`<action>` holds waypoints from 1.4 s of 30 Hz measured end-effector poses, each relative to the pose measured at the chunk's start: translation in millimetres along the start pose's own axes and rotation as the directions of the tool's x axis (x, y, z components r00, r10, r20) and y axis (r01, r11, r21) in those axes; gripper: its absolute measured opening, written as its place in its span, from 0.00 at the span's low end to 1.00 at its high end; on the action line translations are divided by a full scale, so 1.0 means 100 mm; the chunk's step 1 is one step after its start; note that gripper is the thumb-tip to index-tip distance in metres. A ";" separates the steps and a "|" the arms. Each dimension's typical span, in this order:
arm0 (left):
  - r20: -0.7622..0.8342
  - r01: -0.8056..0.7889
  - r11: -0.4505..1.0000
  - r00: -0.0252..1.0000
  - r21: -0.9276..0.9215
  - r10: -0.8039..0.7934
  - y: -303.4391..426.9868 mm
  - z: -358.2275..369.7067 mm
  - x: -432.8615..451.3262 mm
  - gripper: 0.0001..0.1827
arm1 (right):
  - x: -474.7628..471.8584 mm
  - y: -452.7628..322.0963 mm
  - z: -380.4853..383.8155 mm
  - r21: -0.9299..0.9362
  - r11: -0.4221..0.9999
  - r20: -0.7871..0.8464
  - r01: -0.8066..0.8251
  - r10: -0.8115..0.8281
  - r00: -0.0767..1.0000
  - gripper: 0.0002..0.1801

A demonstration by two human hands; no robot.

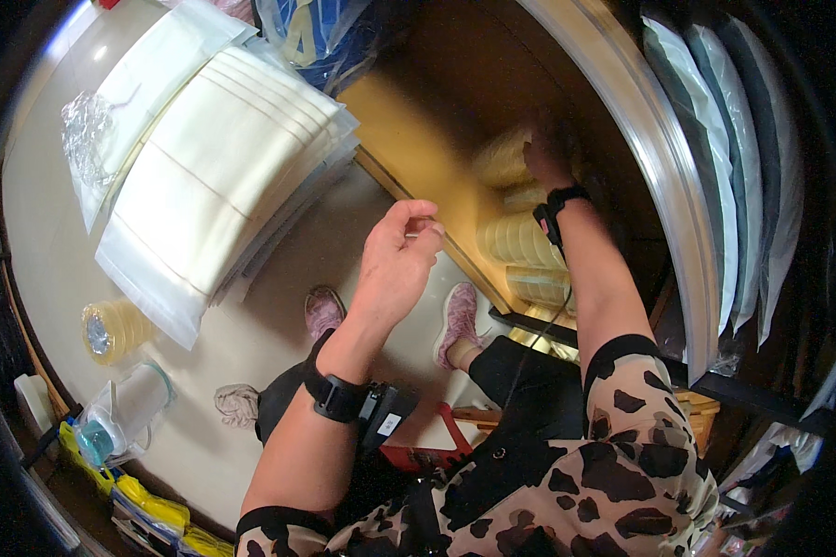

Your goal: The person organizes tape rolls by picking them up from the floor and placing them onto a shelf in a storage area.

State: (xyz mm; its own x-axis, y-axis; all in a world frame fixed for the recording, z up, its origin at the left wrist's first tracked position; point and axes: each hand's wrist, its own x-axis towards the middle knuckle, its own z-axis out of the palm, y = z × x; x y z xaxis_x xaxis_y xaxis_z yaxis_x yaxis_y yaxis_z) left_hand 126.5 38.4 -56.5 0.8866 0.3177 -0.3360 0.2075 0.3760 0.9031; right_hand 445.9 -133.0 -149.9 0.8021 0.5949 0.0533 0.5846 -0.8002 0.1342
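Note:
My left hand (403, 261) hangs above the floor in front of the shelf's wooden edge. Its fingers are loosely curled, with nothing visible in them. My right hand (552, 154) reaches into a dark cabinet shelf, at the upper rolls of yellowish tape (505, 161). It is blurred and shaded, so its grip cannot be made out. Below it, a row of tape rolls (519, 240) lies on its side on the yellow-lit shelf board (418, 139). Another group of rolls (536, 284) sits nearer to me.
A tall stack of white plastic-wrapped sheets (202, 160) rises at left. On the floor stand a tape-roll stack (115, 331) and a white cylindrical container (129, 411); a crumpled cloth (237, 406) lies nearby. A metal-edged panel (658, 153) curves past my right arm, beside plastic-wrapped packages (728, 174).

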 end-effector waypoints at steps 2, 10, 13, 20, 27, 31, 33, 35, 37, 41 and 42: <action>0.010 0.015 1.000 1.000 -0.016 -0.015 -0.01 0.03 0.01 0.14 | -0.18 0.04 0.04 0.020 0.998 -0.029 0.054 -0.054 0.998 0.39; -0.039 -0.092 0.992 0.995 -0.086 0.089 -0.17 -0.15 0.02 0.15 | -0.59 -0.66 -0.58 0.809 0.581 0.095 -0.089 0.019 0.995 0.30; -0.128 -0.158 0.987 0.979 0.043 0.162 -0.19 0.00 0.07 0.14 | -1.30 -1.08 -1.36 0.909 0.156 0.404 -0.386 -0.106 0.909 0.21; -0.098 -0.075 0.965 0.994 -0.250 0.052 -0.02 -0.13 -0.05 0.08 | -2.38 -1.25 -1.24 0.874 0.229 0.467 -0.429 -0.149 0.871 0.15; -0.392 -0.229 0.945 0.867 0.235 0.308 0.38 -1.20 -0.46 0.09 | -2.34 -1.03 -0.98 0.838 0.280 0.509 -0.468 -0.097 0.855 0.16; -0.701 -0.125 0.948 0.647 0.291 0.301 0.10 -2.41 -0.94 0.11 | -2.37 -0.96 -0.90 0.825 0.288 0.522 -0.486 -0.059 0.851 0.16; -0.823 0.150 0.867 0.424 0.474 0.377 -0.25 -3.20 -1.26 0.13 | -2.37 -1.05 -0.87 0.845 0.354 0.458 -0.400 -0.096 0.884 0.17; -0.811 0.390 0.720 0.388 0.574 0.437 -0.44 -3.57 -1.52 0.19 | -2.36 -1.09 -0.89 0.838 0.370 0.466 -0.402 -0.098 0.880 0.17; -0.827 0.575 0.594 0.376 0.562 0.418 -0.57 -3.81 -1.71 0.24 | -2.34 -1.09 -0.89 0.830 0.388 0.470 -0.400 -0.099 0.877 0.17; -0.857 0.700 0.496 0.393 0.515 0.335 -0.53 -3.89 -1.71 0.30 | -2.33 -1.06 -0.78 0.779 0.476 0.508 -0.408 -0.097 0.856 0.17; -0.866 0.733 0.461 0.401 0.500 0.300 -0.52 -3.91 -1.72 0.32 | -2.33 -1.06 -0.75 0.768 0.469 0.535 -0.435 -0.097 0.839 0.17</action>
State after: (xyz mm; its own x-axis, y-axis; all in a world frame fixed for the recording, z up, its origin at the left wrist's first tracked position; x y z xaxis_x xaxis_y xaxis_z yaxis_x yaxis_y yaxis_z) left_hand -198.2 305.0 -150.6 0.0601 0.9936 -0.0953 0.9523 -0.0285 0.3038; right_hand 187.4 -181.0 -102.7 0.6818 0.5362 -0.4976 0.0195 -0.6933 -0.7204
